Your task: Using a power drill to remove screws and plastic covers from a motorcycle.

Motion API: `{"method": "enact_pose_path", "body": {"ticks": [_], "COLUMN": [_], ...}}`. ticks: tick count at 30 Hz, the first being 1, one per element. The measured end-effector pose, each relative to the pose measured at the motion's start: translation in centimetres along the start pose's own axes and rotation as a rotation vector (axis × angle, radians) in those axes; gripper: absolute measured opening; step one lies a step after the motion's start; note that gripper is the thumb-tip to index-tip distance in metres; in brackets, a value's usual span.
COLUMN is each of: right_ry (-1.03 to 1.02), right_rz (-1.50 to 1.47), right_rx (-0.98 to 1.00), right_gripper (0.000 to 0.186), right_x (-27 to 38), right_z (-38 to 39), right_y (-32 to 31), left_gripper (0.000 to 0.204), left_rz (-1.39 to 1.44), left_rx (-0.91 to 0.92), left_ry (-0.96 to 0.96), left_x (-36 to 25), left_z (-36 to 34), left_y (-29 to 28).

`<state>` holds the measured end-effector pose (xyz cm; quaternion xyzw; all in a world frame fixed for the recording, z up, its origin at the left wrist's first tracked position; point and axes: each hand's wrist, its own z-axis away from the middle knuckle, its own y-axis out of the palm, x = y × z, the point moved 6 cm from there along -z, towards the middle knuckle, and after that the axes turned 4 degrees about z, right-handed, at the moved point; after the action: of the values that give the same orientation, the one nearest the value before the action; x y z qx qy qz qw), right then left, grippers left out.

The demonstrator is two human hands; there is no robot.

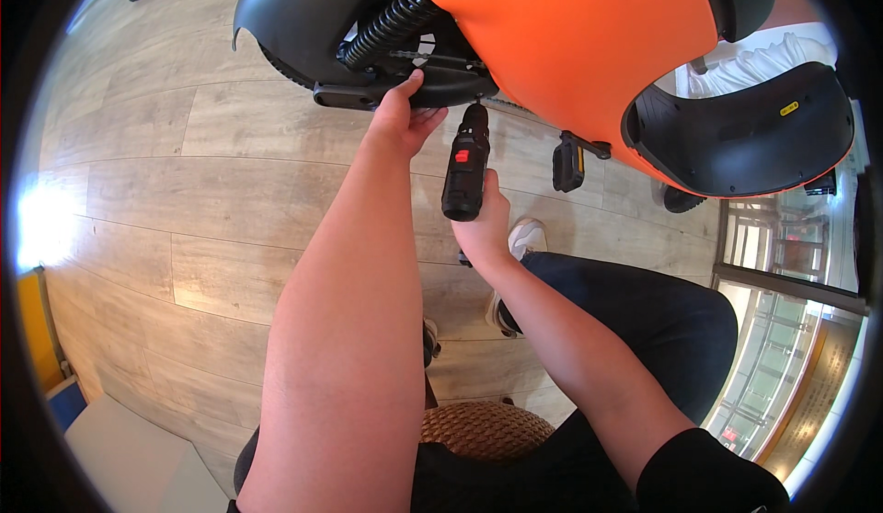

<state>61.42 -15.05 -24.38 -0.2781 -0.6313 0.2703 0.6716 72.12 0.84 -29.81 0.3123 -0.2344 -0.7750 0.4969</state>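
An orange two-wheeler body [561, 16] fills the top right, with a black rear mudguard [285, 7], a coiled spring [386, 25] and a black lower chain cover [349, 96]. My left hand [405, 113] holds that cover, thumb up against it and fingers at its lower edge. My right hand [483, 223] grips a black cordless drill [465, 168] with a red switch, its tip pointed at the right end of the cover. A black pedal [568, 163] hangs to the right of the drill.
A curved black footboard [736, 140] is at the right, beside a glass panel [782, 246]. Wooden flooring [184, 200] lies around my feet. A woven stool [487, 426] is under me. A grey seat [129, 449] and a yellow object [37, 320] stand at lower left.
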Motion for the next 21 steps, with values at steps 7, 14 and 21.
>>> {"method": "enact_pose_path", "body": {"ticks": [7, 14, 21], "right_ry": [0.0, -0.085, -0.057], "right_rz": [0.026, 0.093, 0.1], "right_rx": [0.003, 0.032, -0.024], "right_gripper": [0.033, 0.044, 0.043], "right_x": [-1.3, 0.3, -1.2], "right_z": [0.0, 0.8, -0.1], "right_y": [-0.6, -1.0, -0.9], "left_gripper": [0.036, 0.039, 0.046], "left_rz": [-0.007, 0.018, 0.062], "left_rx": [0.021, 0.011, -0.064], "left_ry": [-0.004, -0.032, -0.042], "left_x": [0.1, -0.4, 0.6], "left_z": [0.0, 0.7, 1.2], "left_y": [0.3, 0.3, 1.3]}}
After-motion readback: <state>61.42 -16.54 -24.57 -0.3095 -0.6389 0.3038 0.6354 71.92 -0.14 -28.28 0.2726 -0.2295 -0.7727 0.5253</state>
